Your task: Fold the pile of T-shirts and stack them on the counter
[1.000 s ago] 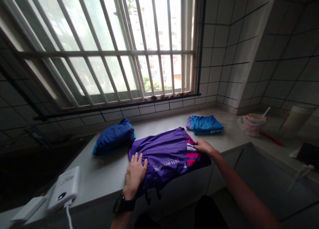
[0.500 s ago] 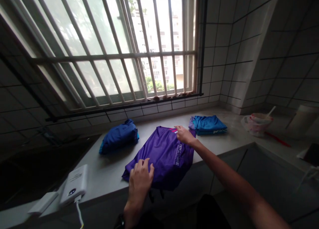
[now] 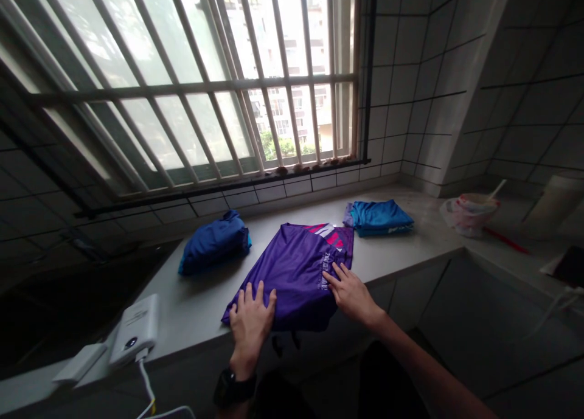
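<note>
A purple garment with white lettering and a pink-and-white patterned patch lies partly folded on the counter, its near edge hanging over the front. My left hand rests on its lower left part, fingers spread. On the lettered right side lies my right hand, its fingers stretched out over the cloth. A dark blue folded garment sits to the left, behind my left hand. Farther back on the right is a folded blue garment with a bit of lilac cloth at its left end.
A white power bank with a cable and a white box lie at the counter's left front, beside a dark sink. A bagged bowl and a red strip are at right. A barred window rises behind the counter.
My right hand has come down and toward me from the garment's far right edge, uncovering more pink-and-white pattern. My left hand has flattened, and the view has tilted slightly.
</note>
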Demonstrator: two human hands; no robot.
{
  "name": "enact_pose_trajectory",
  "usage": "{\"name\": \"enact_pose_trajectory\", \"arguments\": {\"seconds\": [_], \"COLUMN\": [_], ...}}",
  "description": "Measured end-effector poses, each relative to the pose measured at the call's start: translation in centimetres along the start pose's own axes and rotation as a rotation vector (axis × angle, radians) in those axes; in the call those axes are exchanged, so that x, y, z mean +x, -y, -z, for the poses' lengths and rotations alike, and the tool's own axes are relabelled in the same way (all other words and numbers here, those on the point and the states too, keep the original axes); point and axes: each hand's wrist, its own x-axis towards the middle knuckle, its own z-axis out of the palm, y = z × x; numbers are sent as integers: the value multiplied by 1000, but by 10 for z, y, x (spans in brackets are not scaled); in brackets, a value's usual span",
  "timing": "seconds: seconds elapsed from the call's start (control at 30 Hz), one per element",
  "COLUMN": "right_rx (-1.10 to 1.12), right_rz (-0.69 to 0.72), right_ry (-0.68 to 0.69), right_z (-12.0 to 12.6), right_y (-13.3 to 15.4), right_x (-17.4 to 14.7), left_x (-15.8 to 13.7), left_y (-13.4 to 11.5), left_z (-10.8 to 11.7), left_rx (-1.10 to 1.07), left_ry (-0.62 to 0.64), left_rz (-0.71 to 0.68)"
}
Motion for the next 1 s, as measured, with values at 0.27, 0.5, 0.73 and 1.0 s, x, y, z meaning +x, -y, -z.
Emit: {"name": "enact_pose_trajectory", "arguments": {"seconds": [0.27, 0.5, 0.73, 1.0], "right_rx": [-18, 553, 808, 1199], "right_rz": [13, -178, -658, -471], "right_ry": [94, -423, -482, -9], "right_z": [41, 1, -69, -56], "right_y": [-38, -37, -69, -78], "right_x": [44, -38, -58, -68], "left_x": [-33, -55, -63, -88], "left_y": [-1, 28, 27, 16], "left_z": [27, -14, -37, -75], "left_rx": [-75, -368, -415, -826], "left_ry": [-46, -179, -239, -148], "left_rz": [-105, -519, -477, 234]}}
